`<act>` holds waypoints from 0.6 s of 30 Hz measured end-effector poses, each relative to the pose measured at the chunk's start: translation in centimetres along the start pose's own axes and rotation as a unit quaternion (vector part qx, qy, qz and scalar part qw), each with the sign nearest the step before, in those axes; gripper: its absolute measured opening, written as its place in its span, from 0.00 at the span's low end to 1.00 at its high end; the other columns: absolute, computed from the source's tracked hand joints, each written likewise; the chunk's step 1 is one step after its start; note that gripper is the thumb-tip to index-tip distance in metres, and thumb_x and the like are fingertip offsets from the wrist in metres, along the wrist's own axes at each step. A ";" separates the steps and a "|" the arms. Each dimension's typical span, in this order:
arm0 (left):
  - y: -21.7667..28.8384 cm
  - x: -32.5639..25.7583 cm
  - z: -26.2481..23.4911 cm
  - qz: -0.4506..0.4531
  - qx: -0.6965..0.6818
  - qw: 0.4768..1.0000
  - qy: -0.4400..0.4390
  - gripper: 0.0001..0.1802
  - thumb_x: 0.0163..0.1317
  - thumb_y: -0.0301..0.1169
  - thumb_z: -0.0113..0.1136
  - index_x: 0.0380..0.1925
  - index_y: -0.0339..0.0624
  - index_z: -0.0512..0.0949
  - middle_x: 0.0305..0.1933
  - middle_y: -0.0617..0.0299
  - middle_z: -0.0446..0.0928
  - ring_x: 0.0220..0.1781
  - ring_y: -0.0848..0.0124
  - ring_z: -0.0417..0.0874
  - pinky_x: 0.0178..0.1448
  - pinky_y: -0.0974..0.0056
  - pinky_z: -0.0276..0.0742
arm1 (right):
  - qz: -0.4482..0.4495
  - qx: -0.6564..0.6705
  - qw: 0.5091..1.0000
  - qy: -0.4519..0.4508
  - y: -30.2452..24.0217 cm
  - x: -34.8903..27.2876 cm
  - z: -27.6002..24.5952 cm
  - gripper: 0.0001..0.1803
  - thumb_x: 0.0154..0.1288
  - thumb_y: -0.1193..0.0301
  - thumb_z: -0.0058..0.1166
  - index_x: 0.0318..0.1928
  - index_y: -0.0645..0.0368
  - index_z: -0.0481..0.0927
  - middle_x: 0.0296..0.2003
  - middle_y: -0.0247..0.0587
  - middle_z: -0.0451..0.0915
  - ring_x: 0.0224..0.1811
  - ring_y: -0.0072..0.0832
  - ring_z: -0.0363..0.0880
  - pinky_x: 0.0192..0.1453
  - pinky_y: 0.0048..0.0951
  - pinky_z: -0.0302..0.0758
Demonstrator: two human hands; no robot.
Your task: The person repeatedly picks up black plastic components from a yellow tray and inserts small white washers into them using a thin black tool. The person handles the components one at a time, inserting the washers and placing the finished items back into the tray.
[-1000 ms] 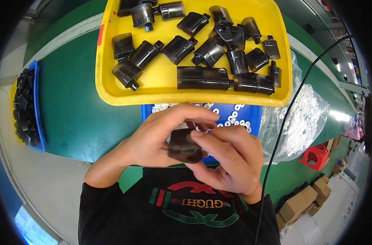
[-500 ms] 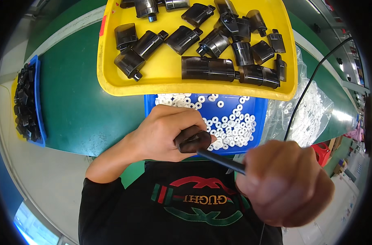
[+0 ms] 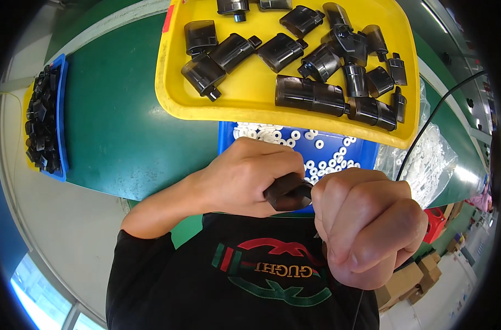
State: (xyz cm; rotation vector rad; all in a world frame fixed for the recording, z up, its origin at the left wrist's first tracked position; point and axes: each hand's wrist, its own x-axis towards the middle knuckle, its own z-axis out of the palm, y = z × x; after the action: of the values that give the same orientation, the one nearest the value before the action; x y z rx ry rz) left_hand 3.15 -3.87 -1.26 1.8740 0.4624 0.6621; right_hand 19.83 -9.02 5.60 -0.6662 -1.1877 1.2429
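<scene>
My left hand (image 3: 247, 176) is closed around a dark translucent plastic shell (image 3: 289, 192), its end facing right. Against that end sits my right hand (image 3: 368, 225), a fist whose fingers are curled tight. The dark rod seen in it half a second ago is now hidden behind the fist. Just beyond both hands is a blue tray (image 3: 225, 137) of small white rings (image 3: 336, 164), partly covered by my hands. A yellow tray (image 3: 168, 82) overhangs its far side and carries several similar dark shells (image 3: 311, 96), lying at various angles.
On the green table (image 3: 113, 110), a blue-rimmed tray (image 3: 63, 121) at the far left is heaped with dark parts (image 3: 40, 121). To the right lies a clear bag (image 3: 426, 165) of white pieces, crossed by a black cable (image 3: 433, 118). Cardboard boxes (image 3: 407, 286) stand low at the right.
My right hand has moved left and up against the shell, and the rod between them no longer shows. The whole view has shifted, so the trays appear further right.
</scene>
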 end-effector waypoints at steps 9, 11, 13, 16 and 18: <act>0.1 0.2 0.5 0.022 0.064 0.997 0.026 0.16 0.43 0.30 0.72 0.29 0.39 0.75 0.22 0.57 0.74 0.25 0.54 0.78 0.29 0.55 0.73 | -0.056 0.017 0.998 -0.038 2.3 -0.5 -0.5 0.13 0.55 0.79 0.61 0.21 0.57 0.69 0.15 0.35 0.71 0.14 0.22 0.62 0.15 0.23 0.53; 0.2 0.3 0.3 0.026 0.085 0.996 0.029 0.15 0.43 0.30 0.72 0.28 0.40 0.75 0.22 0.57 0.74 0.25 0.54 0.78 0.29 0.55 0.73 | -0.084 0.010 0.996 -0.009 2.6 -0.7 0.2 0.12 0.55 0.79 0.60 0.22 0.57 0.69 0.15 0.34 0.70 0.14 0.22 0.63 0.15 0.24 0.54; 0.3 0.5 -0.6 0.020 0.092 0.995 0.025 0.14 0.43 0.29 0.72 0.27 0.40 0.75 0.22 0.57 0.74 0.25 0.55 0.78 0.28 0.56 0.73 | -0.107 0.011 0.994 0.011 1.9 -0.5 0.2 0.10 0.52 0.78 0.60 0.22 0.57 0.70 0.16 0.34 0.70 0.15 0.23 0.64 0.16 0.25 0.56; 1.6 0.8 -1.4 0.033 0.059 0.997 0.044 0.10 0.40 0.20 0.69 0.21 0.42 0.76 0.19 0.60 0.72 0.19 0.60 0.74 0.22 0.63 0.66 | -0.128 -0.013 0.991 0.024 -1.0 -0.4 -0.6 0.07 0.48 0.78 0.59 0.24 0.58 0.73 0.17 0.35 0.71 0.15 0.25 0.66 0.17 0.27 0.59; 2.0 1.1 -1.5 0.022 0.049 0.996 0.069 0.11 0.39 0.17 0.68 0.19 0.42 0.75 0.17 0.61 0.71 0.17 0.63 0.73 0.22 0.65 0.64 | -0.149 -0.065 0.986 0.034 -2.3 -0.3 -1.5 0.06 0.46 0.78 0.59 0.25 0.58 0.74 0.18 0.35 0.71 0.16 0.26 0.67 0.17 0.29 0.60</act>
State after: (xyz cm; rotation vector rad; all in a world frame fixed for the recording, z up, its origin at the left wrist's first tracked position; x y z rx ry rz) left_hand 3.06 -2.92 1.29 1.9423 0.5517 0.8155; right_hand 22.06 -9.64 7.14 -0.5952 -1.2674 0.8924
